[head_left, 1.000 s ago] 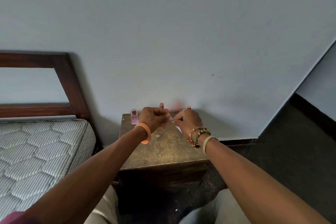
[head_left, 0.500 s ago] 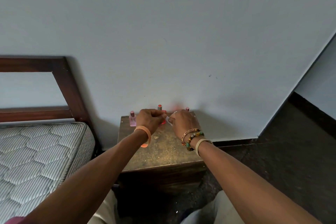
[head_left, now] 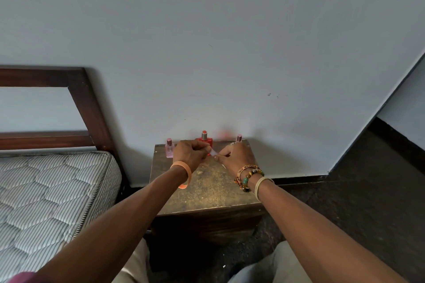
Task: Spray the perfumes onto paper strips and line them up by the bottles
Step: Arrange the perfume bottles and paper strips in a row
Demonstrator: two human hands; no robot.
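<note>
Head: worn nightstand [head_left: 207, 190] agst grey wall [head_left: 207, 41], red bottle [head_left: 204, 140] at back, bed [head_left: 46, 190] left

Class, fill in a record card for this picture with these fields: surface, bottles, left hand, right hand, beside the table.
Surface: small wooden table set against the wall
Bottles: three upright along the back edge: pink bottle on the left, red bottle in the middle, third bottle on the right with only its cap showing
Left hand: pinches one end of a pale paper strip
Right hand: pinches the other end
Beside the table: mattress on a wooden bed frame
</note>
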